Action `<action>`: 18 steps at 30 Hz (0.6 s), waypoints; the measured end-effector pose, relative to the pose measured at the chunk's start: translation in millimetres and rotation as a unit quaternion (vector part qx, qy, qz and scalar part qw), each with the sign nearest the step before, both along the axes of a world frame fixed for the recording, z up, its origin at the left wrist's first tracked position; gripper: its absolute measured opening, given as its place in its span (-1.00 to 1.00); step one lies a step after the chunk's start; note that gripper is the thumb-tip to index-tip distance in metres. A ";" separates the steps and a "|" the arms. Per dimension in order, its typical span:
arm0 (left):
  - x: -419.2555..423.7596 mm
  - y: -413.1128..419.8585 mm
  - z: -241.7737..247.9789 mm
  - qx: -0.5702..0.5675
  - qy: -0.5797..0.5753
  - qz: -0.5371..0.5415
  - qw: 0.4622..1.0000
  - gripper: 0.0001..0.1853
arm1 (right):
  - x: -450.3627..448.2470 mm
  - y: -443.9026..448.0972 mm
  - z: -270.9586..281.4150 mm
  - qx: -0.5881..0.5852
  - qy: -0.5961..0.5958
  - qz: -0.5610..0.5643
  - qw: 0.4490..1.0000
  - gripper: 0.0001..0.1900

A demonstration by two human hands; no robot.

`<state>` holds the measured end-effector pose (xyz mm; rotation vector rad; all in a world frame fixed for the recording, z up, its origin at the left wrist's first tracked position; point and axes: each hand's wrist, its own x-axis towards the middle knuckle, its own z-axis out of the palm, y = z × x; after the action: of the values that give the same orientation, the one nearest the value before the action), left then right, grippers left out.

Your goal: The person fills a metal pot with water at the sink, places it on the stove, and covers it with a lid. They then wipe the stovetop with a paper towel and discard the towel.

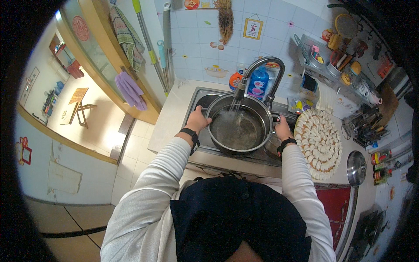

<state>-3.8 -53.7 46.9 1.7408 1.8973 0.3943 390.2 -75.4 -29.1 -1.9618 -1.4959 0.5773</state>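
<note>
A wide stainless steel pot (240,149) sits over the metal sink (200,98), under the curved faucet (266,60). Water (235,106) streams from the faucet's spray head into it, and water covers the pot's bottom. My left hand (197,120) grips the handle on the pot's left side. On the opposite side, my right hand (282,127) holds the other handle (275,118). The fingers of both hands are partly hidden behind the handles and rim.
Right of the sink lies a round tray of dumplings (318,144), with a metal lid (356,168) beside it. An orange bottle (235,80) and a blue detergent bottle (258,82) stand behind the faucet. A utensil rack (322,67) hangs on the wall. A doorway opens at left.
</note>
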 end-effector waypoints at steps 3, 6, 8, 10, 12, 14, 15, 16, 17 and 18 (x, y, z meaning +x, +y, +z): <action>0.5 -1.4 1.6 0.002 -0.003 0.001 1.000 -0.21 | -2.4 -2.6 5.2 0.003 -0.005 0.005 1.000 -0.47; 0.7 -2.2 3.0 -0.002 -0.011 0.004 1.000 -0.21 | -3.9 -4.7 10.8 -0.012 -0.006 0.006 1.000 -0.45; 0.6 -2.2 2.8 -0.002 -0.012 0.004 1.000 -0.22 | -4.4 -5.4 13.1 -0.017 -0.007 0.006 1.000 -0.45; 0.5 -1.9 1.6 0.007 -0.003 0.005 1.000 -0.21 | -4.7 -5.5 13.6 -0.015 0.000 0.002 1.000 -0.45; -0.1 -1.2 0.1 0.011 -0.009 0.000 1.000 -0.21 | -5.3 -4.7 12.9 -0.017 0.002 0.005 1.000 -0.45; -0.7 -0.5 -1.3 0.015 -0.010 -0.001 1.000 -0.20 | -6.0 -4.5 11.9 -0.012 0.008 0.006 1.000 -0.47; -0.9 -0.3 -1.8 0.017 -0.012 -0.001 1.000 -0.20 | -6.2 -4.7 11.5 -0.007 0.010 0.006 1.000 -0.49; -0.9 0.0 -2.3 0.020 -0.009 0.002 1.000 -0.20 | -6.4 -5.0 11.4 -0.002 0.026 -0.005 1.000 -0.51; -0.9 0.2 -2.6 0.018 -0.012 -0.001 1.000 -0.20 | -6.4 -5.2 11.4 0.002 0.014 0.006 1.000 -0.52; -1.0 0.3 -2.7 0.017 -0.012 -0.001 1.000 -0.20 | -6.4 -5.3 11.7 0.005 0.017 0.005 1.000 -0.53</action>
<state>-4.8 -53.4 44.2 1.7522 1.8823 0.4471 383.8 -80.7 -17.4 -1.9285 -1.4862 0.6038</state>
